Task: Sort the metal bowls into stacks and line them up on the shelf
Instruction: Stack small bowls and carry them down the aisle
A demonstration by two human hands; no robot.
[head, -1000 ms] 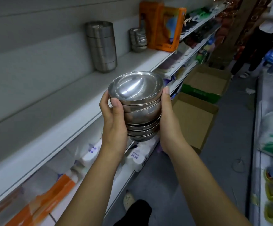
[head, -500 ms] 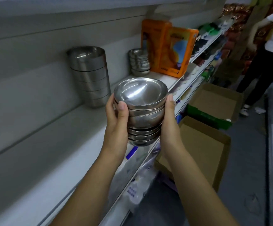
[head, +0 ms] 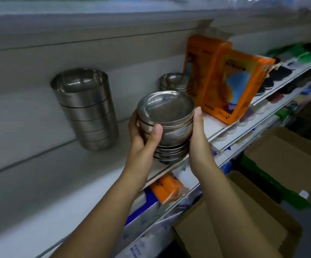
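Observation:
A stack of small metal bowls [head: 166,116] is held between both my hands at the front edge of the white shelf [head: 61,175]. My left hand [head: 143,140] clasps its left side with the thumb across the front. My right hand [head: 197,140] presses flat against its right side. The stack's bottom hovers just over the shelf edge. To the left, a tall stack of straight-walled metal bowls [head: 87,108] stands against the back wall. A shorter stack of metal bowls [head: 173,81] sits behind the held one, partly hidden.
Two orange boxes [head: 231,84] stand on the shelf right of the bowls. Lower shelves hold packaged goods [head: 167,189] and shoes [head: 273,79] farther right. Open cardboard boxes [head: 244,216] lie on the floor below right.
My hands have carried the bowl stack forward and left over the shelf edge, closer to the tall stack. The view has moved nearer the shelf.

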